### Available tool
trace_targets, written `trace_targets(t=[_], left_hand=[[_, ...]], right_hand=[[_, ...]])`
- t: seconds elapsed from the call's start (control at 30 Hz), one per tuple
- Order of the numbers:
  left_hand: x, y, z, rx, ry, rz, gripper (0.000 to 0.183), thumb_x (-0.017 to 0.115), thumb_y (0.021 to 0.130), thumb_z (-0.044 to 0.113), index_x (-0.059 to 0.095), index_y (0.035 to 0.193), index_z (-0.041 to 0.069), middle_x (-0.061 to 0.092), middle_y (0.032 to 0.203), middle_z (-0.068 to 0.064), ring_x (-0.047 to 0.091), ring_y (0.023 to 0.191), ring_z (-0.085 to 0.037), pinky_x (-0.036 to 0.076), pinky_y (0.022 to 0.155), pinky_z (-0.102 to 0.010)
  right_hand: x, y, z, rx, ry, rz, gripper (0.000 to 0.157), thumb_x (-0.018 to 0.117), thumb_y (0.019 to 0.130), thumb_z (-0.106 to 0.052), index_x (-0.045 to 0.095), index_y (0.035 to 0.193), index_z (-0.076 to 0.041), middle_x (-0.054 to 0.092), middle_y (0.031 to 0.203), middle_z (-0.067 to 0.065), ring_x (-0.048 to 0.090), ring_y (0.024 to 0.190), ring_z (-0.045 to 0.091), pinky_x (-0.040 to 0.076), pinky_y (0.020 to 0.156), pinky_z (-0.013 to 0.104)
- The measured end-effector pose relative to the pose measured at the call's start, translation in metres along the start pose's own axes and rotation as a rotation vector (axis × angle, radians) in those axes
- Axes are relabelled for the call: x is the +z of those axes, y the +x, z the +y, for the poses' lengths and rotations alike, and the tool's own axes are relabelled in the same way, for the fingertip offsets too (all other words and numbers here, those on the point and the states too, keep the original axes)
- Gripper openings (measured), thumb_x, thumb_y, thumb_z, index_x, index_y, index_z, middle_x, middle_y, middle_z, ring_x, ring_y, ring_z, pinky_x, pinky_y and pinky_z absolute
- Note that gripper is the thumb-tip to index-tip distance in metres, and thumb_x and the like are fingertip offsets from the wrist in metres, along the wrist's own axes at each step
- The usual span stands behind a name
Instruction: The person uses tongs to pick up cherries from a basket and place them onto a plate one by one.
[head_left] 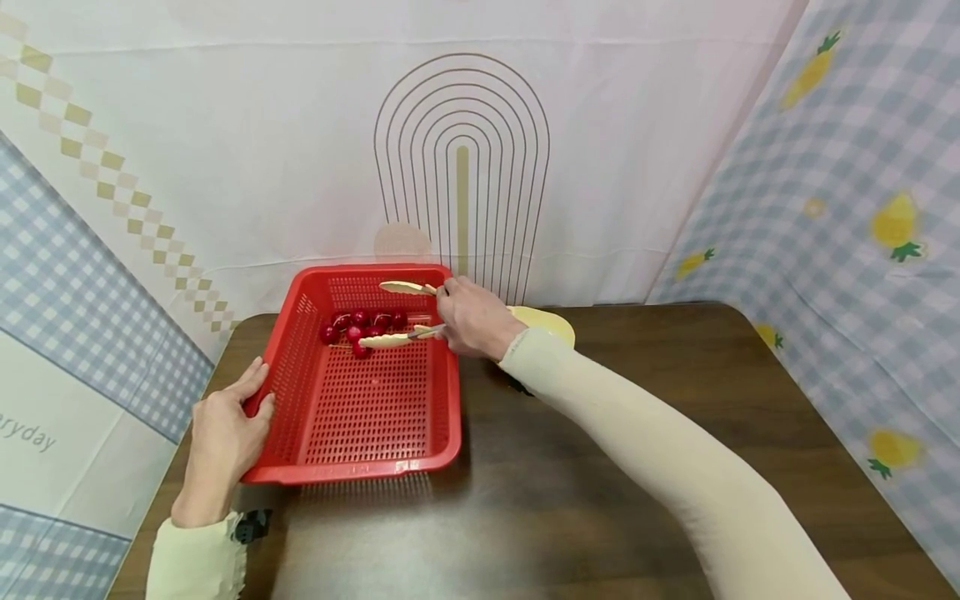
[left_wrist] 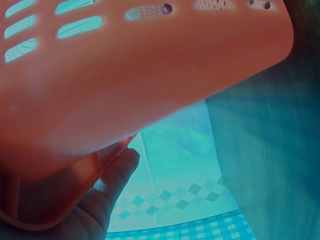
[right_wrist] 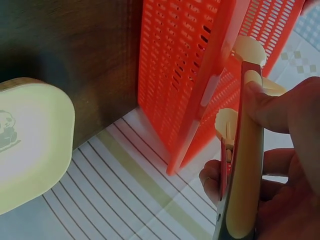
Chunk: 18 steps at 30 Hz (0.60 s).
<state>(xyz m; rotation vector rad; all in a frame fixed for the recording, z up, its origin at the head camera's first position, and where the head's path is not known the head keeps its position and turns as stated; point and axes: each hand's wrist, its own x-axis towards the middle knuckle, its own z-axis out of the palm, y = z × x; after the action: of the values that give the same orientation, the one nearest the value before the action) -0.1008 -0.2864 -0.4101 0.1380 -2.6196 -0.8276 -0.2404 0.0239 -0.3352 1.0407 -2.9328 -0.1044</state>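
Gripping the basket [head_left: 442, 457] by its rim, the left hand [head_left: 227, 427] is steadying it while the right hand [head_left: 480, 317] is holding spread tongs [head_left: 388, 341] near the cherries [head_left: 354, 333] inside, where squeezing gently should prevent bruising.

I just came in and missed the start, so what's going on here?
A person is working with both hands. The left hand grips the rim of a red basket, while the right hand holds tongs, spread open, over it. Red, cherry-like fruits lie clustered inside. A pale yellow dish sits right of the basket.
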Motion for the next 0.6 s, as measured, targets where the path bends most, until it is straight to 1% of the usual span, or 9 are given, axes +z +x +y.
trace_targets(t=[0.13,0.3,0.5,0.6], left_hand=[[0.0,0.0,0.0,-0.005,0.001,-0.005,0.048,0.067,0.092,0.003,0.059,0.139,-0.001,0.058,0.144,-0.015,0.059,0.121,-0.053,0.051,0.09,-0.064],[0.0,0.0,0.001,-0.014,-0.001,-0.008,0.048,0.066,0.092,0.002,0.059,0.14,0.0,0.058,0.145,-0.015,0.058,0.122,-0.052,0.05,0.092,-0.064],[-0.001,0.0,0.002,-0.03,-0.002,-0.014,0.049,0.066,0.092,0.003,0.059,0.14,0.001,0.057,0.146,-0.013,0.058,0.124,-0.051,0.051,0.094,-0.064],[-0.001,0.0,0.003,-0.033,-0.002,-0.011,0.049,0.066,0.092,0.003,0.059,0.14,0.001,0.057,0.146,-0.013,0.058,0.124,-0.051,0.051,0.094,-0.064]], right_hand=[[0.001,0.004,-0.003,-0.002,-0.009,0.003,0.057,0.069,0.096,-0.03,0.057,0.138,0.006,0.062,0.126,0.016,0.058,0.115,0.028,0.05,0.106,0.036],[0.003,0.008,-0.007,-0.008,-0.011,-0.015,0.059,0.068,0.097,-0.031,0.055,0.14,0.007,0.06,0.124,0.016,0.056,0.113,0.028,0.05,0.105,0.035],[0.003,0.011,-0.012,-0.007,-0.021,-0.03,0.052,0.065,0.098,-0.033,0.06,0.135,0.004,0.06,0.121,0.013,0.056,0.112,0.025,0.05,0.105,0.033],[0.003,0.013,-0.015,-0.013,-0.03,-0.044,0.05,0.065,0.098,-0.032,0.061,0.134,0.002,0.061,0.122,0.013,0.056,0.114,0.025,0.05,0.106,0.032]])
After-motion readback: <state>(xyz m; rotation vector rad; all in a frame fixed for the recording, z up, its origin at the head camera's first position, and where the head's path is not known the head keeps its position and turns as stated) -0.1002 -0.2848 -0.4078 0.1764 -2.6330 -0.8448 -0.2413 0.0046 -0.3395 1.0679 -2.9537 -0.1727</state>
